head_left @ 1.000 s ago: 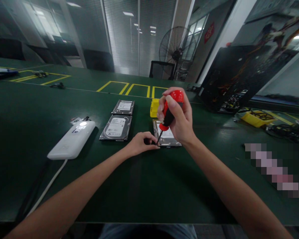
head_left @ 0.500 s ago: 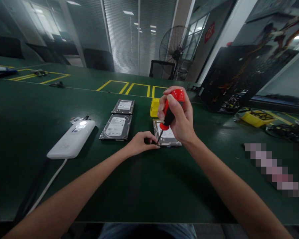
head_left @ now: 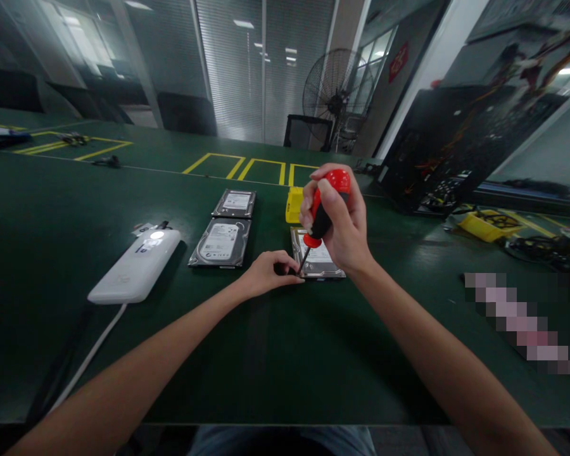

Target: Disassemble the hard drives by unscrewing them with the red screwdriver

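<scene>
Clenched round a red-and-black screwdriver [head_left: 320, 222], the right hand [head_left: 346, 227] slants it to the near-left corner of the flat-lying hard drive [head_left: 321, 267].
There the left hand [head_left: 268, 275] likely steadies both; its hold is hidden.

Screwdriver [head_left: 322, 221]: red/black handle, red collar, dark shaft. Hard drive under it [head_left: 320, 259]: silver, white label. Front left drive [head_left: 221, 243] and rear left drive [head_left: 235, 202]: dark-edged silver, white labels with black print. Counter [head_left: 266, 354]: dark green, yellow tape outlines [head_left: 236, 170]. Slab-shaped device [head_left: 137, 269]: white. Bin behind drive [head_left: 294, 206] and far-right bin [head_left: 477, 227]: both yellow. Blinds [head_left: 232, 76]: fine horizontal grey stripes. Wall sign [head_left: 398, 61]: red.
</scene>
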`<state>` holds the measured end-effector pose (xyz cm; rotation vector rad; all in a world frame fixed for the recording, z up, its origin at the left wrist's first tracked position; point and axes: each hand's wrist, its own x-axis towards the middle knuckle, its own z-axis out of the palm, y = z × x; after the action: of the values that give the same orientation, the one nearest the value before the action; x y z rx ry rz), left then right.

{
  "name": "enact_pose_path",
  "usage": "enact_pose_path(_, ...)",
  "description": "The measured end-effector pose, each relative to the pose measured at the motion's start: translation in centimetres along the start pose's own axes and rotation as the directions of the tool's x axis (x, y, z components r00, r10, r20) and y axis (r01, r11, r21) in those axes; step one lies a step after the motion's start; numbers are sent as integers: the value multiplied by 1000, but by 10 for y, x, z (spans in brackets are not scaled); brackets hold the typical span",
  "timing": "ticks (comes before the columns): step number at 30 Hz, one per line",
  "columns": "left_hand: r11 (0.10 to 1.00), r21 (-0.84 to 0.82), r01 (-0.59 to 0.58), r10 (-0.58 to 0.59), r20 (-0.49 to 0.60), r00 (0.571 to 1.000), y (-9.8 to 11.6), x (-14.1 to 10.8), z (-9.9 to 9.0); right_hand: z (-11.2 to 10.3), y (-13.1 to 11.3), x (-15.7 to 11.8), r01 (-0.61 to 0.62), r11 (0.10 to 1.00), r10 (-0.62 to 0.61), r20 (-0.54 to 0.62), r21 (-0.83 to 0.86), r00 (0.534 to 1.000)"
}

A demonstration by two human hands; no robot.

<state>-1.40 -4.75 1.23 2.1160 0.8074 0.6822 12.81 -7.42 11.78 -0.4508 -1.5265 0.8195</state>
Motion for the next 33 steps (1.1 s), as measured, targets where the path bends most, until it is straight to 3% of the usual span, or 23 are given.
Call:
enact_pose_path(20, 1000, -13, -9, 9, -7, 1000, -2, 1, 1, -3, -2, 1, -33, 996, 28, 61, 83, 998)
enact_pose_path(33, 1000, -5, -5, 5, -22, 1000, 1, 1, 1, -2, 4, 2, -26, 1000, 26, 8, 11, 1000)
